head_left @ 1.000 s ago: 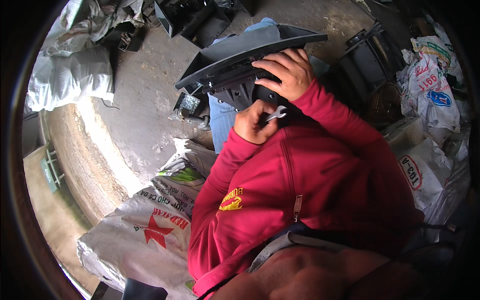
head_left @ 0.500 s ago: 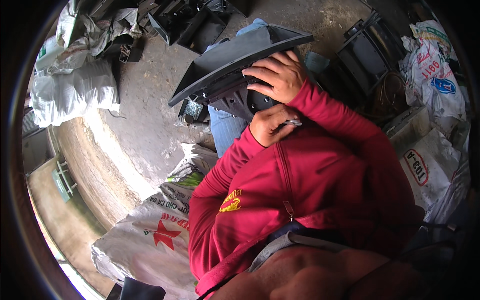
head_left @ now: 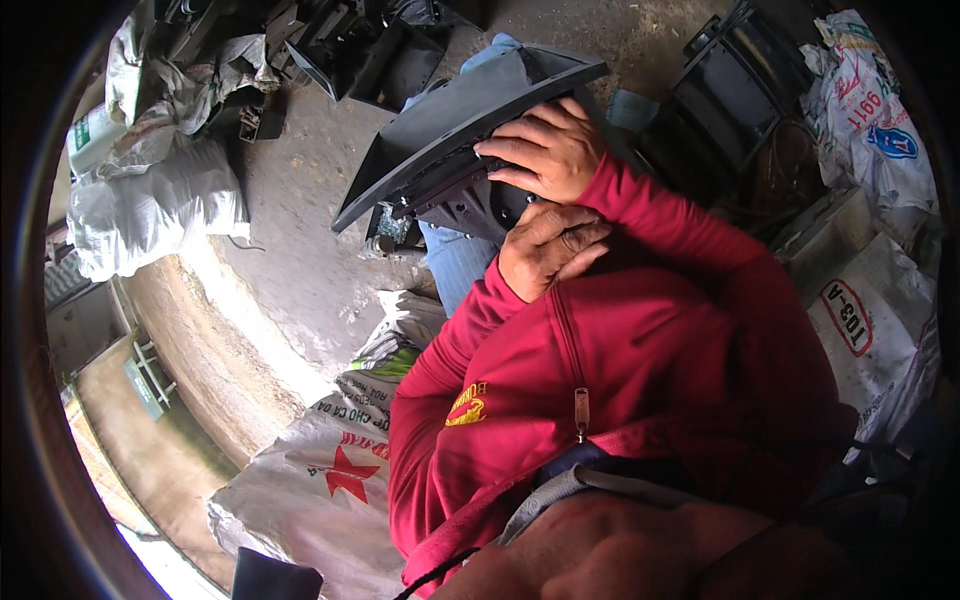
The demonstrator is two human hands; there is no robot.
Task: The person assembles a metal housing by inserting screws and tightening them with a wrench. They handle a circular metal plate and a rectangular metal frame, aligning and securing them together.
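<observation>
Left hand (head_left: 550, 250) curled, right hand (head_left: 548, 150) laid along dark metal part (head_left: 455, 110); can't tell what either grips. Loose bracing could tip the part.

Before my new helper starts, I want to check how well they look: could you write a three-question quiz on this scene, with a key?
1. True or false: the right hand touches the dark angular part.

2. Which is nearer to the zipper of the red jacket?
A) the right hand
B) the left hand
C) both equally

3. Fill in: the white sack on the person's left bears a red ____.

Key:
1. True
2. B
3. star
</observation>
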